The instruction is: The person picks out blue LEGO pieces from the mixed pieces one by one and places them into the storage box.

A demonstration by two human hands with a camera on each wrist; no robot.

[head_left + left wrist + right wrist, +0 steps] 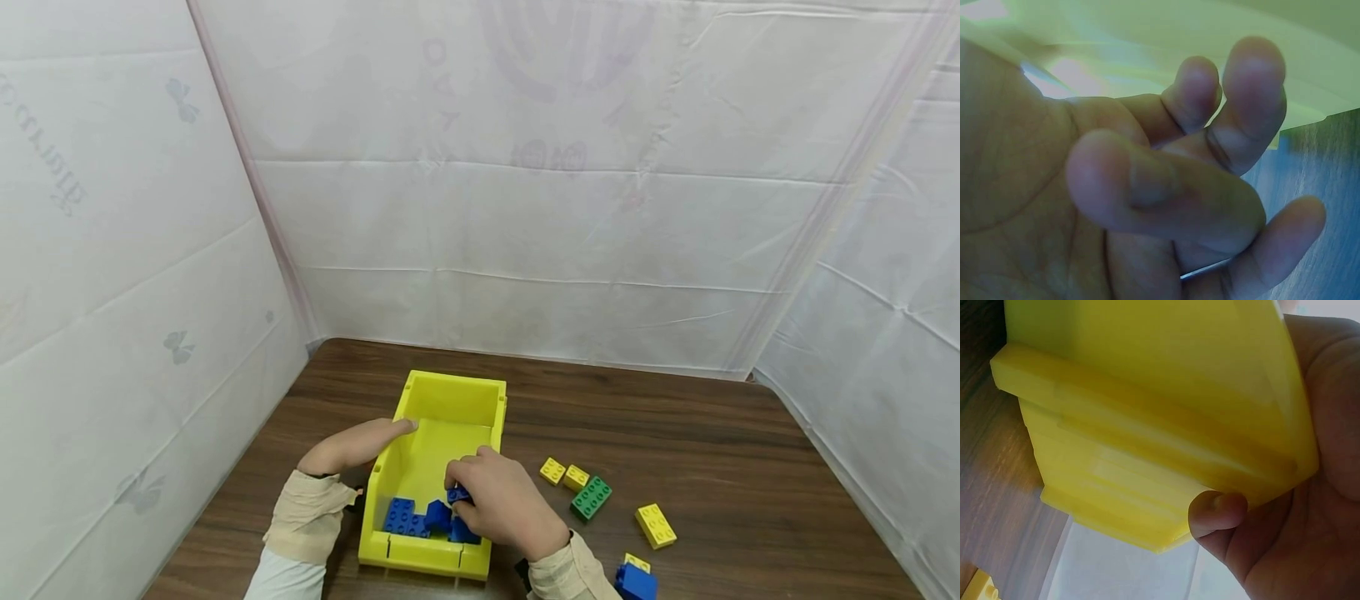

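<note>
White plastic sheeting, creased and faintly printed, walls in a dark wood-grain worktop (712, 467) where a person works over a glossy yellow bin (453, 392). The right hand (502, 504) reaches into the bin's near end, its fingers (465, 471) curled round a small blue brick (458, 495) held just above other blue bricks (408, 517) lying on the bin floor directly beneath them. The left hand (360, 446) lies along the bin's left wall, fingers (397, 427) extended, relaxed and holding nothing, their tips on the rim as if steadying it; the left wrist view shows the same loose, empty hand (1147, 187) against pale yellow plastic. The right wrist view shows only the bin's ribbed, stepped moulding (1147, 425) and part of the palm (1310, 487), not the brick. Judging by the sorted colours, the step in hand is dropping a blue brick in with its fellows; the next move would call for releasing it, then reaching out to the right of the fingers. There, loose on the worktop, lie studded hard-plastic pieces: two small yellow bricks (564, 474), a green brick (591, 497), a long yellow brick (656, 525), and nearer the right sleeve, a blue brick beside another yellow one (636, 579).
</note>
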